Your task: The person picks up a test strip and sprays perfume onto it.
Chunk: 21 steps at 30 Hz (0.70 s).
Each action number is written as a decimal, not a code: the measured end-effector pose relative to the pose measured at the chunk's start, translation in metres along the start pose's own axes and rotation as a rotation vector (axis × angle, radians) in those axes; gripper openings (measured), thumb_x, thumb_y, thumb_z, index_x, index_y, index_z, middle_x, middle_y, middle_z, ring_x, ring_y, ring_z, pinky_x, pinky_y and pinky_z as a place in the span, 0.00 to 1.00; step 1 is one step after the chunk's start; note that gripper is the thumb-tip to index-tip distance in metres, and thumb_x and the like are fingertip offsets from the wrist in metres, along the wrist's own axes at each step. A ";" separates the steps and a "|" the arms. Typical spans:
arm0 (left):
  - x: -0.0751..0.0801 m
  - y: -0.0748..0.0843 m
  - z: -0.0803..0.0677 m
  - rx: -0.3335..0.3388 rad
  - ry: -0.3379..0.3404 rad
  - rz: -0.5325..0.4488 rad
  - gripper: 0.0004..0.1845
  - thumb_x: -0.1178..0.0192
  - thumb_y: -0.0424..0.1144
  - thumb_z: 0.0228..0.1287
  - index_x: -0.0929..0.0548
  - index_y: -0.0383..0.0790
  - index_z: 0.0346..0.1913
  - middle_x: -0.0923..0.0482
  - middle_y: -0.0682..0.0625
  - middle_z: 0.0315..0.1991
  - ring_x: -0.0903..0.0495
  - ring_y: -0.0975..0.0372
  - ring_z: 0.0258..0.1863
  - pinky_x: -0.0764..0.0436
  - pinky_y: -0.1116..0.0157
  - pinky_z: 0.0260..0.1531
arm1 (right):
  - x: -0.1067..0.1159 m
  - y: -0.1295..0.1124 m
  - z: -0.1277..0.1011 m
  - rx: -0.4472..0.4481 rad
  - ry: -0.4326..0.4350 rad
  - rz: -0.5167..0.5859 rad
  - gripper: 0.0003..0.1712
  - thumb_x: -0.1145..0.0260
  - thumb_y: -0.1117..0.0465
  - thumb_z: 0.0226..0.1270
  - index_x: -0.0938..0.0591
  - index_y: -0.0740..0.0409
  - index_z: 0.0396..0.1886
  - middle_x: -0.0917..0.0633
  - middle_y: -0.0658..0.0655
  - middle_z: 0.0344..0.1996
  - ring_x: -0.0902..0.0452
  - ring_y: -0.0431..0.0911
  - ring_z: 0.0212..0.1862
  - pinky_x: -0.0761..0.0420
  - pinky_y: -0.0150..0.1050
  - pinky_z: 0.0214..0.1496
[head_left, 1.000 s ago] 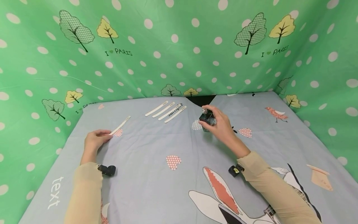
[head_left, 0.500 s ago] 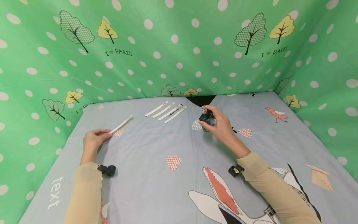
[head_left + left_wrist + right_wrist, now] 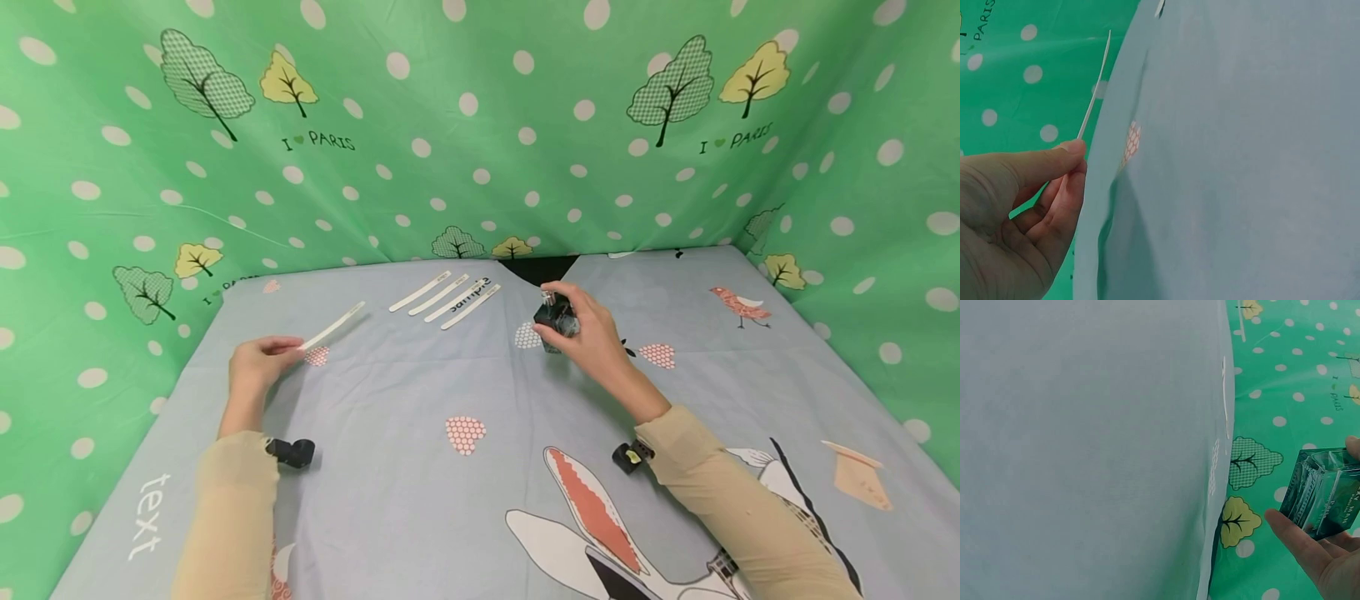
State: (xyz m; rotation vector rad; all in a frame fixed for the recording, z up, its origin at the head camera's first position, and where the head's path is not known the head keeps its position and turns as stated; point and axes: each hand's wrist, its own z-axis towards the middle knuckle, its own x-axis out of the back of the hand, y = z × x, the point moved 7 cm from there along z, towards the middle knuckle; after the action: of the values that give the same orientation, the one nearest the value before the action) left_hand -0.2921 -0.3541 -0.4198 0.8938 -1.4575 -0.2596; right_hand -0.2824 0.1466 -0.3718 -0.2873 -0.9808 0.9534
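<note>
My left hand (image 3: 258, 360) pinches one end of a thin white paper strip (image 3: 334, 324) between thumb and fingers, and the strip points up and right, lifted off the cloth. The left wrist view shows the same strip (image 3: 1094, 95) rising from the thumb tip of the left hand (image 3: 1060, 169). My right hand (image 3: 588, 327) grips a small dark glass bottle (image 3: 553, 316) held just above the table. The right wrist view shows the bottle (image 3: 1324, 492) as square, clear and greenish, between the fingers of the right hand (image 3: 1316, 550).
Several more white strips (image 3: 446, 297) lie side by side at the back of the grey-blue printed tablecloth (image 3: 465, 500). Green dotted fabric walls (image 3: 480, 125) close in the back and both sides. A tan paper shape (image 3: 859, 477) lies at the right.
My left hand has lifted a little and moved slightly right, raising the strip off the cloth. The right hand and bottle have stayed put.
</note>
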 end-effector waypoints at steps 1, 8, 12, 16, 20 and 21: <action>0.000 0.001 0.000 -0.004 -0.001 0.001 0.21 0.31 0.44 0.63 0.16 0.38 0.57 0.13 0.54 0.39 0.25 0.68 0.39 0.27 0.71 0.38 | 0.000 0.000 0.000 0.000 -0.001 0.000 0.34 0.25 0.57 0.61 0.27 0.47 0.66 0.20 0.58 0.62 0.21 0.56 0.59 0.16 0.55 0.50; -0.003 0.011 -0.003 -0.040 -0.011 -0.022 0.21 0.31 0.43 0.63 0.16 0.38 0.57 0.14 0.60 0.35 0.26 0.71 0.37 0.27 0.71 0.39 | -0.001 0.000 0.000 -0.003 -0.006 0.000 0.34 0.25 0.57 0.61 0.28 0.48 0.66 0.20 0.58 0.62 0.21 0.56 0.58 0.16 0.54 0.50; -0.004 0.016 -0.004 -0.051 -0.018 -0.038 0.21 0.31 0.43 0.63 0.16 0.38 0.57 0.15 0.63 0.33 0.26 0.71 0.38 0.27 0.71 0.39 | -0.001 0.000 0.000 -0.006 -0.007 -0.005 0.34 0.25 0.56 0.61 0.28 0.47 0.66 0.20 0.58 0.62 0.21 0.56 0.58 0.16 0.54 0.48; -0.005 0.024 -0.005 -0.075 -0.017 -0.033 0.20 0.32 0.43 0.63 0.15 0.38 0.56 0.13 0.59 0.36 0.26 0.73 0.36 0.26 0.72 0.38 | -0.001 0.000 0.000 -0.011 -0.007 -0.006 0.34 0.25 0.56 0.61 0.28 0.47 0.66 0.20 0.59 0.62 0.21 0.56 0.58 0.16 0.55 0.48; -0.007 0.030 -0.006 -0.092 -0.018 -0.028 0.20 0.31 0.42 0.63 0.15 0.38 0.55 0.12 0.56 0.39 0.26 0.75 0.33 0.26 0.72 0.37 | -0.001 0.000 0.000 -0.014 -0.007 -0.010 0.34 0.25 0.56 0.61 0.27 0.46 0.66 0.20 0.59 0.61 0.21 0.56 0.57 0.16 0.55 0.47; -0.007 0.031 -0.006 -0.096 -0.018 -0.025 0.20 0.31 0.42 0.63 0.15 0.39 0.55 0.12 0.55 0.39 0.26 0.76 0.33 0.26 0.72 0.37 | -0.001 0.000 0.000 -0.014 -0.008 -0.010 0.34 0.25 0.56 0.61 0.27 0.46 0.66 0.20 0.59 0.61 0.21 0.56 0.56 0.16 0.55 0.48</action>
State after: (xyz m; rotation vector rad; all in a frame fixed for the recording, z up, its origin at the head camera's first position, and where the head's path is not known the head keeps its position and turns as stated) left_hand -0.2986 -0.3263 -0.4038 0.8345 -1.4387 -0.3536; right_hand -0.2831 0.1457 -0.3728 -0.2904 -0.9953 0.9397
